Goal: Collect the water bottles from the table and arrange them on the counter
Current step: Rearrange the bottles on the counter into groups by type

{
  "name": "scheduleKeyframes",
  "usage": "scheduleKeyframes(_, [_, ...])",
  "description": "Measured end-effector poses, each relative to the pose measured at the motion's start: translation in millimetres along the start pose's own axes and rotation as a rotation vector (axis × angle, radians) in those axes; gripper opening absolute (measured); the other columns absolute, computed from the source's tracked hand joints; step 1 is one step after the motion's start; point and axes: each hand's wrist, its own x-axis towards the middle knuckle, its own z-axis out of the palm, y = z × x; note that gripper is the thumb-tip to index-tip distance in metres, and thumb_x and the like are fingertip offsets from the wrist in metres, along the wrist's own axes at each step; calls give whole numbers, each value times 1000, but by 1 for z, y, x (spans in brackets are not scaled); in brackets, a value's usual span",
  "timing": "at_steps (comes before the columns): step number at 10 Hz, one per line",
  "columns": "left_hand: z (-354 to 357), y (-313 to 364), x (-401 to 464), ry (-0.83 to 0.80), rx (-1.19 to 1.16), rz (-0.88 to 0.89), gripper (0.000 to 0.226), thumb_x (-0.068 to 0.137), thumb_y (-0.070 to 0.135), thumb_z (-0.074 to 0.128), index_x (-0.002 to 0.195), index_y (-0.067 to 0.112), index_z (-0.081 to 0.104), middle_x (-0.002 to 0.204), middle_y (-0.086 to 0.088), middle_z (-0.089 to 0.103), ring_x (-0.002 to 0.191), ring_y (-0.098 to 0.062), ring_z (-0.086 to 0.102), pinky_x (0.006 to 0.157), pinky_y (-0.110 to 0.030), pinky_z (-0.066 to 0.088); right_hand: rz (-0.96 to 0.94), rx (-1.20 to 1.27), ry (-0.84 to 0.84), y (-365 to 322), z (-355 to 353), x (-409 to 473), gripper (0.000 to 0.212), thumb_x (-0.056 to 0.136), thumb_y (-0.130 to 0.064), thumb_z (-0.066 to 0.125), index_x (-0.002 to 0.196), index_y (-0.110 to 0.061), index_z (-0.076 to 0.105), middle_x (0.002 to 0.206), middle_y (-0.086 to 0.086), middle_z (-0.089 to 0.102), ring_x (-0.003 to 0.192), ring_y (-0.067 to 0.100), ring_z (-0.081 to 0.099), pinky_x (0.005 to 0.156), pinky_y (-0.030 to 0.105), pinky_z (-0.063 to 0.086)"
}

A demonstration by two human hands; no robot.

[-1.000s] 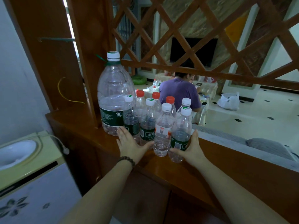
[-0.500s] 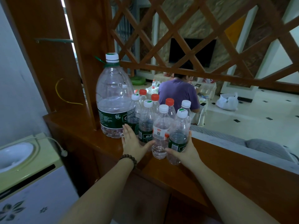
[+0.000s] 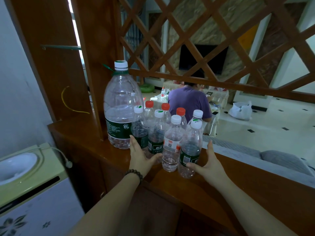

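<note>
Several small water bottles [image 3: 172, 143] with white or red caps stand bunched together on the wooden counter [image 3: 238, 181], beside a large 6L bottle [image 3: 121, 108]. My left hand [image 3: 140, 155], fingers spread, presses flat against the left side of the cluster, touching a green-labelled bottle [image 3: 155, 138]. My right hand [image 3: 210, 165] cups the front right green-labelled bottle [image 3: 190, 150], thumb on its label, fingers apart. Neither hand is closed around a bottle.
A wooden post [image 3: 88, 65] and lattice screen [image 3: 221, 40] rise behind the bottles. A white appliance [image 3: 25, 193] stands low at the left. Beyond the screen a person in a purple shirt [image 3: 189, 101] sits at a table with more bottles [image 3: 164, 92]; a grey sofa back [image 3: 255, 154] lies right.
Both hands stayed pressed on the two sides of the cluster. The right hand's fingers have loosened and spread off the front right bottle. The cluster sits a little closer to the large bottle.
</note>
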Motion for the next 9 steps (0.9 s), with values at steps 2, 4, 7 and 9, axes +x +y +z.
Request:
scheduleKeyframes(2, [-4,1,-2,-10,-22,-12,142,50,70,69,144,23,-25,158,-3,-10,144,-19,0,114,-46,20,-23,-46,-38,-3,-2,-3,138,47,-81,67,149,-30,-9,159,0,12,143,21,19,109,37,27])
scheduleKeyframes(4, [-13,-1,-5,2,69,3,134,58,66,70,146,18,-19,158,-4,-5,144,-18,0,114,-47,21,1,-62,-47,1,-1,-5,132,52,-79,66,150,-26,-6,160,0,10,144,20,17,111,39,26])
scheduleKeyframes(7, [-16,4,-44,87,469,-4,99,80,75,32,151,15,0,158,-6,-1,144,-21,-3,115,-47,6,-121,-227,-14,2,6,-16,111,65,-85,50,150,-25,10,157,0,18,144,17,17,113,48,28])
scheduleKeyframes(9, [-24,27,-99,149,543,56,85,87,69,28,151,19,5,158,-3,6,145,-21,-1,115,-45,6,-130,-398,60,1,13,-47,101,78,-79,35,152,-19,2,160,7,3,147,21,-2,117,45,5])
